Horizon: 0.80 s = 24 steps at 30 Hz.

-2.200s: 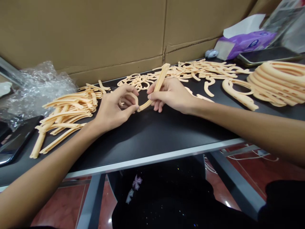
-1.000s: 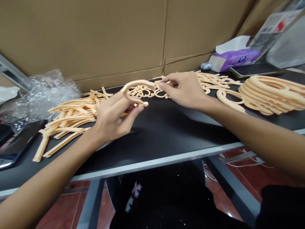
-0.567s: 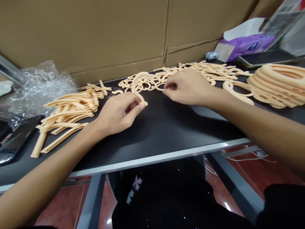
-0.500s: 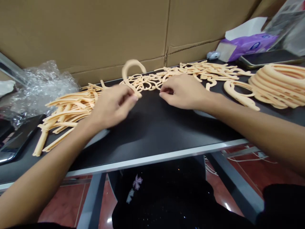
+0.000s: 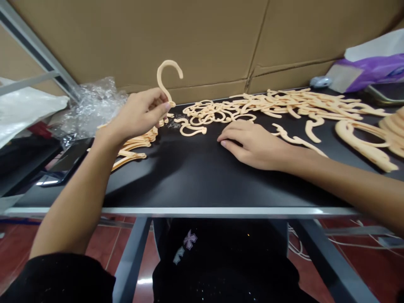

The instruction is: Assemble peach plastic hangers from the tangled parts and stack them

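Observation:
My left hand (image 5: 139, 115) is raised above the black table (image 5: 195, 181) and pinches the stem of a peach plastic hook (image 5: 167, 78), which stands upright with its curve at the top. Under that hand lies a pile of straight peach strips (image 5: 135, 145). My right hand (image 5: 252, 143) rests flat on the table with its fingers stretched out and nothing in it. Just beyond its fingertips lies a heap of loose peach hooks and curved pieces (image 5: 217, 113).
More curved peach parts (image 5: 362, 141) lie at the right. Crumpled clear plastic (image 5: 91, 107) and a dark phone (image 5: 59, 168) sit at the left. A cardboard wall (image 5: 202, 42) backs the table; a purple tissue pack (image 5: 372, 69) stands at the far right.
My left hand has lifted the hook up and to the left. My right hand has flattened onto the table with nothing in it. The view has shifted leftward.

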Motion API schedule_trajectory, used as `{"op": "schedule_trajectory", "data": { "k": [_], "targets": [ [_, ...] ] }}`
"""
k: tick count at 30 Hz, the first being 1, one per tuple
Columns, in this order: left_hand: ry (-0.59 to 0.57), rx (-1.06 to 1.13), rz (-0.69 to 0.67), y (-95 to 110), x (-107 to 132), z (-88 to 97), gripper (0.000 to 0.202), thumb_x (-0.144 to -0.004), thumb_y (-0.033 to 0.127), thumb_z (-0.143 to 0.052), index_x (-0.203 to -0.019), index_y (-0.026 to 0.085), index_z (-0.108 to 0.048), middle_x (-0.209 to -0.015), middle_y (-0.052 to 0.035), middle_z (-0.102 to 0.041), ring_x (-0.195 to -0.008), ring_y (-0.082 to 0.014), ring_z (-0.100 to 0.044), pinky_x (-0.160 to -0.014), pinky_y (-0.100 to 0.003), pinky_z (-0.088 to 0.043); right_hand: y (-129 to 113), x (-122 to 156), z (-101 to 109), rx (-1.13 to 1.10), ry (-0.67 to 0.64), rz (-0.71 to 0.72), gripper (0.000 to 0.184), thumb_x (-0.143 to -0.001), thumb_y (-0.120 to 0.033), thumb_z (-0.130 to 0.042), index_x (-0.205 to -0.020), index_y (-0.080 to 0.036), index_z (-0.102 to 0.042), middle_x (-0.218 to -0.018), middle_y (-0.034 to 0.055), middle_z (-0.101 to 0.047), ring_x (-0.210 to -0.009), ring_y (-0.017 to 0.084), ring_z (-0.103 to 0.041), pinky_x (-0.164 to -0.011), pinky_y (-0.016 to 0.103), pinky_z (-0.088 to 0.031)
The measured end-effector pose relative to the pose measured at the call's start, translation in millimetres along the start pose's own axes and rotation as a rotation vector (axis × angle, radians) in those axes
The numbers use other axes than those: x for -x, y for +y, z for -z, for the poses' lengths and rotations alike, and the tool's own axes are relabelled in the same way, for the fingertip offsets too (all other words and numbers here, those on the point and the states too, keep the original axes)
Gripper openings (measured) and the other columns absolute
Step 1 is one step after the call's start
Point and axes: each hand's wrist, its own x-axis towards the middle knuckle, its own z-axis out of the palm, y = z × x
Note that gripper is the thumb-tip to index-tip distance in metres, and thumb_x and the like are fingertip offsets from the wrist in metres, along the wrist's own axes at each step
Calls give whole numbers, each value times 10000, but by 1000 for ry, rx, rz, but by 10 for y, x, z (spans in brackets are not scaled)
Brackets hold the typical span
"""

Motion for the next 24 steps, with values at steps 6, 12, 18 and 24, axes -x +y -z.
{"op": "schedule_trajectory", "data": {
  "k": [6,12,18,24],
  "targets": [
    [60,-236,9,-103,-16,20,216,-1072,379,-573,-1146,199,-666,-996,54,-736,-807,-100,-573,-830,-246,-480,-497,-313,-157,-130,-149,240,324,-1016,-201,-482,-1142,-120,-770,-1202,189,-766,-1138,309,-693,-1055,513,-527],
    [71,-277,-89,-131,-12,-50,290,-1088,438,-554,-1202,192,-656,-981,50,-749,-810,-109,-560,-803,-227,-463,-961,-855,-508,-174,-294,374,439,-1056,-184,-469,-1477,-111,-567,-1551,188,-584,-1384,306,-560,-1132,500,-466],
    [122,-285,-120,-72,9,-76,212,-1074,332,-572,-1186,179,-667,-943,59,-733,-786,-88,-597,-766,-203,-455,-864,-745,-415,19,-258,407,357,-1093,-233,-393,-1245,-111,-693,-1330,180,-694,-1268,315,-583,-1047,504,-471],
    [102,-213,-212,-56,3,-302,217,-1017,319,-556,-1111,188,-701,-956,-43,-769,-828,-198,-692,-748,-294,-500,-594,-472,-186,167,-91,263,284,-1017,-257,-548,-1137,-79,-734,-1106,195,-686,-1053,308,-568,-937,455,-456]
  ]
}}
